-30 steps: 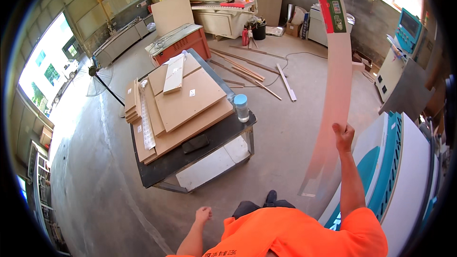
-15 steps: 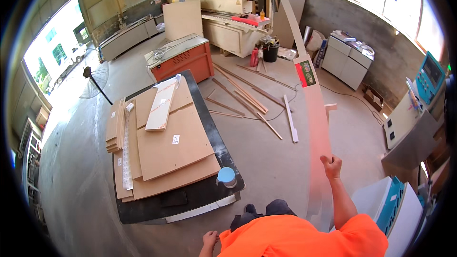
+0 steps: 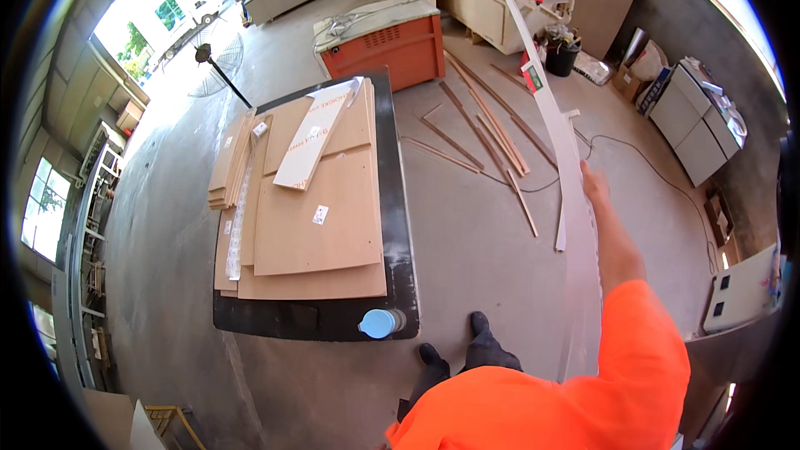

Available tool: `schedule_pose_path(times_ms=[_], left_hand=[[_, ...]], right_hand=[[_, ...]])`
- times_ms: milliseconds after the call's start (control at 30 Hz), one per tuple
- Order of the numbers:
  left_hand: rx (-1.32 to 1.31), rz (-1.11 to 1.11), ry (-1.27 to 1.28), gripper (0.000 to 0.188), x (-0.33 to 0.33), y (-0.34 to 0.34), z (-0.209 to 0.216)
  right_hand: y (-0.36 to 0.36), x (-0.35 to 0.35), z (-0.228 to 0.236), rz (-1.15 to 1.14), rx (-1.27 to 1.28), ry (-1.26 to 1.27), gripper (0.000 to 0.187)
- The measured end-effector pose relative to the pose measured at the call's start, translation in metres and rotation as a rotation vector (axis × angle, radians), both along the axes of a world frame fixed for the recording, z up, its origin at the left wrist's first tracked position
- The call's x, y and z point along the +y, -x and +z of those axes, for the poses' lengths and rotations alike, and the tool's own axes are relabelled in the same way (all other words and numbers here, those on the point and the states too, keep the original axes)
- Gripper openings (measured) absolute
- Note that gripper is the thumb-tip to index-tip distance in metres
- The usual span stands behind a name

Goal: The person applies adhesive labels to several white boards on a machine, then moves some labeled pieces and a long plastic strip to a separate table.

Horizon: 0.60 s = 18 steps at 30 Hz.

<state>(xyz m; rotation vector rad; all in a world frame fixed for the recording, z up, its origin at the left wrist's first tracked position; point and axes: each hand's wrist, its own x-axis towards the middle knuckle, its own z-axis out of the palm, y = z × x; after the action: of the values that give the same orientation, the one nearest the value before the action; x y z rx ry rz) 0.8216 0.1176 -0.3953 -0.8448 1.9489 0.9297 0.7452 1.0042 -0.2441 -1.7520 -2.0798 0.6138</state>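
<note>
My right hand (image 3: 594, 183) is closed on the edge of a long, narrow, pale shiny strip (image 3: 571, 175). The strip stands on end, reaching from beside my body up past the far machine, with a small red and green label (image 3: 532, 77) on it. My left hand is out of view. To my left is a black-topped table (image 3: 400, 225) holding stacked light-brown boards (image 3: 321, 233), a white printed strip (image 3: 317, 137) on top of them, and a clear container with a blue lid (image 3: 378, 324) at its near edge.
Several wooden strips (image 3: 492, 129) lie across the floor beyond the table, with a dark cable (image 3: 642, 146) looping near them. An orange cabinet (image 3: 387, 50) stands behind the table. A grey cabinet (image 3: 692, 121) is at the right wall, a pedestal fan (image 3: 204, 54) far left.
My view has swung, so the table and floor strips sit farther right or higher. The right arm reaches farther forward, still holding the strip. My left hand has left view.
</note>
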Motion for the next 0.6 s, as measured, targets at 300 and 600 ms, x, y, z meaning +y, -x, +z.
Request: schedule_pose_path(times_ms=[300,600], left_hand=[[0.249,-0.043,-0.038,0.042,0.045,-0.07,0.014],[0.143,0.206,-0.043,0.032,-0.07,-0.181,-0.038]], right_hand=[[0.021,-0.257,-0.133,0.931,-0.558,0.569,0.064],[-0.066,-0.501,-0.176,1.67,-0.763,0.882,0.056]])
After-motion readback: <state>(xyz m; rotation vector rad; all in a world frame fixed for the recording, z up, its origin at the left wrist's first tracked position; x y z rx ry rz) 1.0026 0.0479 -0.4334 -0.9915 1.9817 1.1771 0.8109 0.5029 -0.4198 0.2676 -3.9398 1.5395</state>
